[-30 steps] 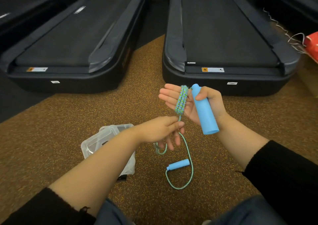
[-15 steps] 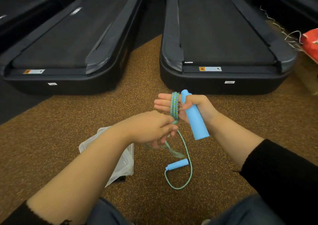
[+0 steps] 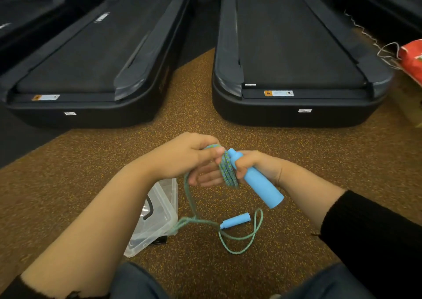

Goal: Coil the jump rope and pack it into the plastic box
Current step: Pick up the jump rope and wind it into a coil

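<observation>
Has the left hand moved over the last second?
Yes. The left hand has risen away from the plastic box, carrying the jump rope up over the coil on the right hand.

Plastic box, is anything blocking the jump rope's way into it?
The plastic box looks closed by its clear lid, though that is hard to tell. The left forearm crosses above part of it. Otherwise nothing visible lies between it and the jump rope.

Brown speckled floor [image 3: 201,88] under dim light; left treadmill [image 3: 91,47] and right treadmill [image 3: 292,42], both black, lie side by side, with a red bag [image 3: 413,58] and tangled white cord [image 3: 388,54] at the right edge.
</observation>
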`<state>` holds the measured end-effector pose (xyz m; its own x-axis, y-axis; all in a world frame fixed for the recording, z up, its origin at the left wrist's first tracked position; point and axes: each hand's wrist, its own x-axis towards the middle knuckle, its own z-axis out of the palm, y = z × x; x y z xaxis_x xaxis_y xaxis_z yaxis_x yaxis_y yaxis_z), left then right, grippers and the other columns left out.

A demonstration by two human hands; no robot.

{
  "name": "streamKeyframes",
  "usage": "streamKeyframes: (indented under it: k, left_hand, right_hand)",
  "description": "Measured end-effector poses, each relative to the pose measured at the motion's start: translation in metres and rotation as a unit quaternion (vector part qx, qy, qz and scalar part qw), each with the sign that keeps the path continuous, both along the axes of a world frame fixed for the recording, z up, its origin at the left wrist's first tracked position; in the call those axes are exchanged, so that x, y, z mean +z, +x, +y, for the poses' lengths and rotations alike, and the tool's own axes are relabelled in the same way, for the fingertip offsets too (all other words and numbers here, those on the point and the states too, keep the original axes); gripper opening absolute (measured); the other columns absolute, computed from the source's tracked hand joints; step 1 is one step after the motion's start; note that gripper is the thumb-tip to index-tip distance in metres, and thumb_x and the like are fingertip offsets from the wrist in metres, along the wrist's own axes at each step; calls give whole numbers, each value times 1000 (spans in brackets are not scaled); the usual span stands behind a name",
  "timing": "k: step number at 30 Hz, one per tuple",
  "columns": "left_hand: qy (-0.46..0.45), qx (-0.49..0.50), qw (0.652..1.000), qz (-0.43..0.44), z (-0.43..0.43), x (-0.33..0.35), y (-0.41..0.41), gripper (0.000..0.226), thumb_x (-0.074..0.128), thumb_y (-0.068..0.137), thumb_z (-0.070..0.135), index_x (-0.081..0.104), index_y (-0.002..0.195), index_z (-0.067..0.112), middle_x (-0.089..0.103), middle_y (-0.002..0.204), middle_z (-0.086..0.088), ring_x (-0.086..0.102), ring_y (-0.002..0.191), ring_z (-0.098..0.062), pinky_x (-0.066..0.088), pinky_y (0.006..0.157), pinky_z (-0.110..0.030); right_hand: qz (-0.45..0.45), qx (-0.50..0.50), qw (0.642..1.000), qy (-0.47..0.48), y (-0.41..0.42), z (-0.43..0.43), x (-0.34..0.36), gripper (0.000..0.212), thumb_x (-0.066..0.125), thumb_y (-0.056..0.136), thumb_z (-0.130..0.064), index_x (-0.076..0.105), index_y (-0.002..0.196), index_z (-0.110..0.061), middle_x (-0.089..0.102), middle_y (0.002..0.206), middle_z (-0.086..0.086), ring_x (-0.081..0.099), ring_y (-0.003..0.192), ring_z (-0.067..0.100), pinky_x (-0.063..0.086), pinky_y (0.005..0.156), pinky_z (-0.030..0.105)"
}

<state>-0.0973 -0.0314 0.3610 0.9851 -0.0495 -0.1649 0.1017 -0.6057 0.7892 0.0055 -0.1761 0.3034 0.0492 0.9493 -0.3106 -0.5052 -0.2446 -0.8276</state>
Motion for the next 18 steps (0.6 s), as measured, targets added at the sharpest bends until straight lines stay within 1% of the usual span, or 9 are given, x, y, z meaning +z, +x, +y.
streamKeyframes:
  k: [2, 5, 7, 9, 10, 13, 14, 16, 18]
  left_hand:
    - [-32, 25, 999, -3, 3, 1, 1, 28, 46, 95, 31, 56, 74, 15, 47, 50, -8, 47, 37, -18, 51, 50, -29]
    - [-78, 62, 995, -3, 8, -1, 1, 28, 45, 95, 28, 52, 73, 12, 36, 49, 3, 36, 36, -12, 49, 40, -26]
    - [-89, 70, 994, -11, 11, -4, 1, 28, 44, 95, 27, 50, 73, 12, 32, 49, 1, 34, 36, -11, 46, 39, -24]
    - [-95, 78, 992, -30, 14, -10, 3, 28, 43, 96, 26, 49, 72, 12, 32, 49, 1, 33, 37, -11, 42, 38, -20]
    - [-99, 83, 991, -41, 15, -13, 4, 28, 43, 96, 26, 49, 72, 13, 33, 47, 4, 33, 38, -12, 39, 38, -19]
    - [-92, 93, 989, -71, 15, -20, 6, 27, 43, 96, 26, 50, 73, 12, 36, 51, 4, 33, 46, -14, 35, 44, -19]
    - [-78, 94, 989, -83, 15, -22, 7, 27, 43, 96, 25, 51, 75, 10, 38, 55, -2, 34, 50, -14, 35, 48, -20]
    - [-62, 95, 988, -102, 14, -26, 8, 29, 42, 96, 26, 52, 77, 7, 43, 64, -7, 39, 60, -12, 36, 57, -23]
    - [-79, 101, 987, -99, 10, -30, 10, 32, 43, 94, 30, 50, 75, 4, 48, 67, 1, 42, 64, -8, 38, 63, -23]
  right_hand:
    - [-17, 24, 1000, -2, -1, 2, 1, 70, 50, 46, -1, 46, 116, 7, 46, 127, 38, 46, 121, 51, 43, 103, 44]
    - [-16, 54, 998, 4, 1, -2, 6, 61, 56, 46, -1, 64, 106, 3, 61, 114, 27, 65, 105, 32, 51, 93, 33]
    - [13, 69, 997, 10, -1, -4, 18, 45, 40, 53, 7, 76, 79, -1, 74, 86, 16, 73, 79, 18, 56, 69, 21]
    - [53, 38, 998, -5, 4, -8, 22, 41, 32, 51, 9, 72, 59, 1, 70, 59, 11, 68, 52, 18, 51, 47, 16]
    - [49, 20, 998, -20, 5, -7, 21, 33, 43, 45, 12, 68, 64, 3, 66, 60, 15, 64, 49, 27, 48, 48, 16]
    - [23, -26, 999, -21, 3, 0, 16, 81, 76, 23, -5, 47, 98, 3, 51, 92, 24, 48, 82, 40, 38, 84, 34]
    - [52, -28, 998, -5, 3, 1, 16, 81, 77, 24, -8, 47, 99, 3, 55, 92, 23, 54, 84, 38, 40, 88, 37]
    - [90, -14, 995, 41, 4, 1, 16, 76, 76, 28, -9, 52, 99, 4, 64, 86, 19, 62, 82, 32, 47, 89, 39]
    - [118, -22, 990, 77, 5, -3, 20, 70, 75, 29, -9, 60, 96, 3, 65, 83, 17, 63, 78, 29, 50, 85, 36]
